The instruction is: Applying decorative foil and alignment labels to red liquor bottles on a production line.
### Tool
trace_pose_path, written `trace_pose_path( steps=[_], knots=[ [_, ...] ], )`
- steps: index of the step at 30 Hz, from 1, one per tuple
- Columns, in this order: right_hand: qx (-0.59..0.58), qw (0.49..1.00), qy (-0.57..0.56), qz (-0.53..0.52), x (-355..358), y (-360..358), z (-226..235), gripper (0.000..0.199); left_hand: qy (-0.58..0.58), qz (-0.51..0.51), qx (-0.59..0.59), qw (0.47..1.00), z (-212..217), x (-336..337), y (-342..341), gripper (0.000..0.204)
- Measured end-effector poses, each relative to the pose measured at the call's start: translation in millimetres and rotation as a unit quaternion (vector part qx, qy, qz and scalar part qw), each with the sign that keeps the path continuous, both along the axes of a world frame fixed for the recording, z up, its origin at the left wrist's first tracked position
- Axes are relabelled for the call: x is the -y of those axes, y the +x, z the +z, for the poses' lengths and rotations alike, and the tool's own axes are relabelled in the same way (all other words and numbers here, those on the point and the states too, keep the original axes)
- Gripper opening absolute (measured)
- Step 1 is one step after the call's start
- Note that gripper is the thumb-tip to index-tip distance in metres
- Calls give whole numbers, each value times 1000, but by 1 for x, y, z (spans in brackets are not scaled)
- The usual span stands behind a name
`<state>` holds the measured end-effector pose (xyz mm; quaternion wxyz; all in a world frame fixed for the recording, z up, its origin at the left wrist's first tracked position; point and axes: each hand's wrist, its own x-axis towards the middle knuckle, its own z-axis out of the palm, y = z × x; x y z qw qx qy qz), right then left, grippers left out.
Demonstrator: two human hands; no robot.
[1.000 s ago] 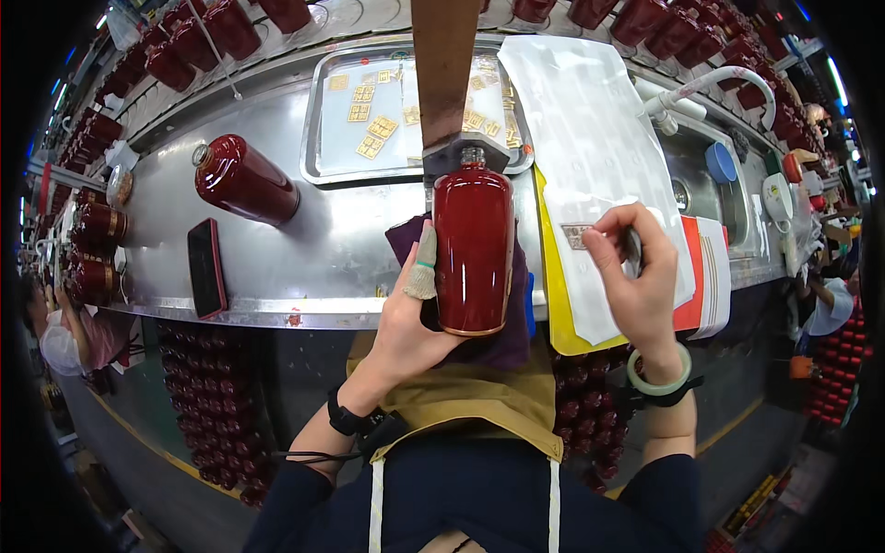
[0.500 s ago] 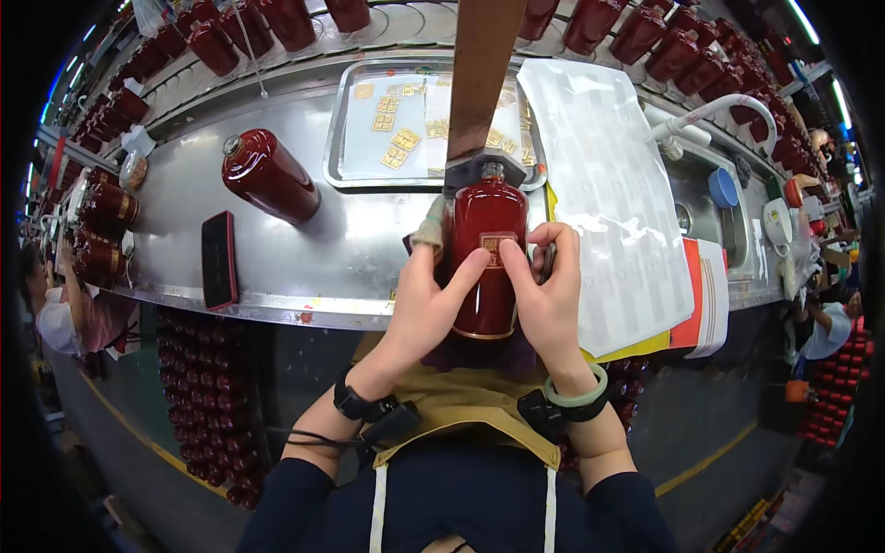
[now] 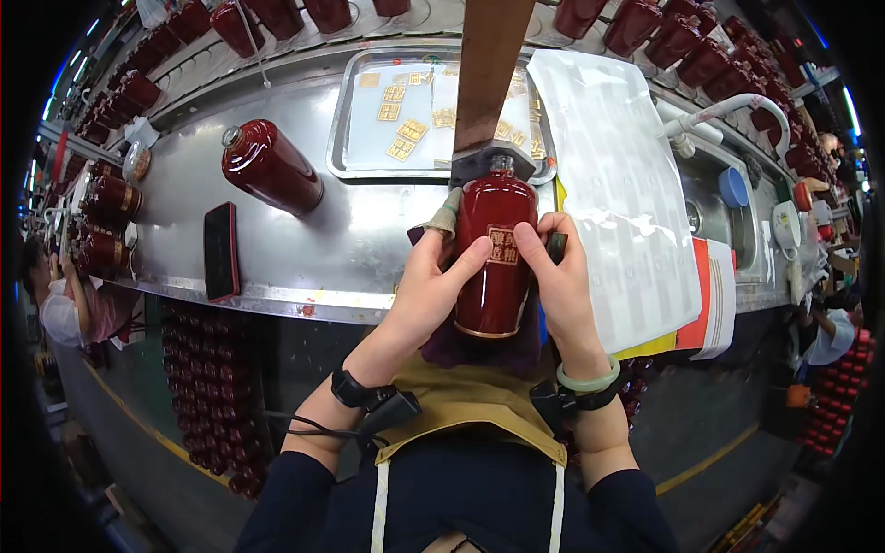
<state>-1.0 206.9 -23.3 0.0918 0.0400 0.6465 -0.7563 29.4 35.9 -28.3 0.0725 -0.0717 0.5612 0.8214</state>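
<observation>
Two hands (image 3: 429, 288) (image 3: 564, 284) (bottle (image 3: 493, 300) between) near counter-edge (image 3: 355, 311)

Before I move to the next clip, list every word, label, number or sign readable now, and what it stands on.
Label on the bottle between the hands: gold characters in a square, legible, but I don't copy printed wording.
Gold pieces on the tray: similar marks, too small to read surely.

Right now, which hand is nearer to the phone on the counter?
Left. The left hand is at the labelled bottle, right of the phone; the right hand is farther right, at that bottle's other side.
</observation>
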Motion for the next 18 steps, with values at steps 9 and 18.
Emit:
trace_pose_path(
  steps=[9, 18],
  knots=[
    [-7, 1000, -6, 15, -3, -1, 1, 27, 14, -1, 13, 1000, -2, 0, 0, 72],
    [41, 999, -30, 15, -3, -1, 3, 27, 20, 16, 11, 1000, 0, -3, -2, 68]
  ],
)
